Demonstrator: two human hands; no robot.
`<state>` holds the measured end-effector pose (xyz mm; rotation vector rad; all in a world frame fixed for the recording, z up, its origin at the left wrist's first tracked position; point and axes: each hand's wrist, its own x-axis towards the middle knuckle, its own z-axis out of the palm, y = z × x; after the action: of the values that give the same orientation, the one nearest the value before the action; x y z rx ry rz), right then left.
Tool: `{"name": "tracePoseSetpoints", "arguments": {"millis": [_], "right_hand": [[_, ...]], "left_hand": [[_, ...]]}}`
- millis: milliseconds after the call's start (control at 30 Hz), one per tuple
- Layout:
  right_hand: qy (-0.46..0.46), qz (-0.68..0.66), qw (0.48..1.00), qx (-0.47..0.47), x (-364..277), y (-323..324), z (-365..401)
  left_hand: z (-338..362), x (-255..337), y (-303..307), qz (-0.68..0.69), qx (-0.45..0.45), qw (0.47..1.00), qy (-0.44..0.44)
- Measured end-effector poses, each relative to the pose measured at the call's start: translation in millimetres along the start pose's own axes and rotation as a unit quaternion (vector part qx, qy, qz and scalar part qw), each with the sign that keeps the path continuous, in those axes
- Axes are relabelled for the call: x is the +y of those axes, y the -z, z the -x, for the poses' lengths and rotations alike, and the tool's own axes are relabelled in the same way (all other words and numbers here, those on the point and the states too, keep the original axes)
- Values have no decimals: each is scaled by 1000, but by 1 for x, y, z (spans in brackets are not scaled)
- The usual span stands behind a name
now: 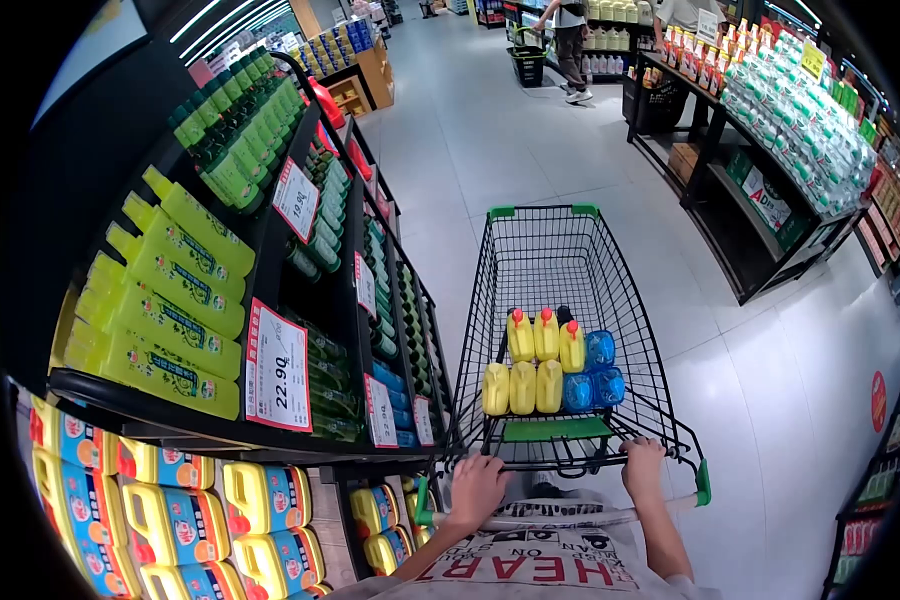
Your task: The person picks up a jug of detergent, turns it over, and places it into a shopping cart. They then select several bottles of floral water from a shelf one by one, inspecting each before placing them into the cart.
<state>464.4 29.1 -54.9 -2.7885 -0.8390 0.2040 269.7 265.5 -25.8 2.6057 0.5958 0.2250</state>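
Observation:
A black wire shopping cart (633, 290) with green corner pieces stands in front of me. My left hand (478, 490) is closed over its rear wire edge at the left, the wrist by the pale handle bar (580, 518). Farther right, my right hand (643, 468) is curled around the same rear edge, its forearm crossing the bar. Toward the rear of the basket are several yellow jugs (522, 388), some with red caps showing, beside blue bottles (600, 348). A green flap (555, 430) lies between them and my hands.
Close on the left, a black shelf (150, 425) holds yellow-green bottles (185, 300) and price cards (278, 365). Below it are yellow jugs with blue labels (180, 520). A display table (740, 250) with bottled drinks is at right. Ahead, a person (570, 45) stands near a black basket (527, 65).

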Motion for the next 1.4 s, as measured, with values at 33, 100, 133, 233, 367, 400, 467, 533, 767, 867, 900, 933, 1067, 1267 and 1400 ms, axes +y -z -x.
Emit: {"name": "tracePoseSetpoints", "arguments": {"millis": [33, 100, 133, 233, 367, 400, 467, 533, 767, 867, 900, 933, 1067, 1267, 1400], "right_hand": [[6, -1, 1000, 1, 2, -1, -6], [-7, 10, 1000, 18, 4, -5, -26], [-8, 27, 1000, 10, 6, -6, -37], [-11, 46, 999, 2, 10, -4, -68], [-18, 77, 996, -26, 15, -4, -115], [-18, 88, 995, -37, 15, -2, -127], [-9, 89, 995, -44, 16, 3, -150], [10, 73, 997, -18, 16, 3, -168], [34, 52, 998, -30, 6, 6, -236], [44, 65, 996, -41, -9, 9, -264], [43, 70, 995, -49, -10, 10, -270], [56, 76, 995, -40, -9, 5, -279], [65, 79, 993, -59, -25, 6, -314], [124, 82, 989, -3, -44, -4, -362], [172, 135, 975, -42, -59, -1, -400]], "left_hand": [[-5, 2, 0, -2, 4, 1000, 4], [-22, 7, 1, -3, -22, 999, 28], [-31, 8, -1, -4, -16, 999, 32], [-52, 10, -7, 5, 0, 999, 33], [-83, 12, -11, -15, 6, 999, 43], [-91, 13, -12, -28, 10, 998, 49], [-107, 12, -13, -43, 13, 997, 59], [-120, 9, -17, -24, 13, 997, 73], [-166, -5, -19, -32, 42, 994, 93], [-188, -13, -14, -28, 56, 992, 106], [-197, -18, -12, -21, 50, 993, 104], [-205, -23, -10, -17, 49, 992, 117], [-230, -43, -12, 0, 66, 991, 121], [-269, -76, -9, -3, 103, 988, 113], [-289, -89, 2, -4, 118, 986, 118]]}}
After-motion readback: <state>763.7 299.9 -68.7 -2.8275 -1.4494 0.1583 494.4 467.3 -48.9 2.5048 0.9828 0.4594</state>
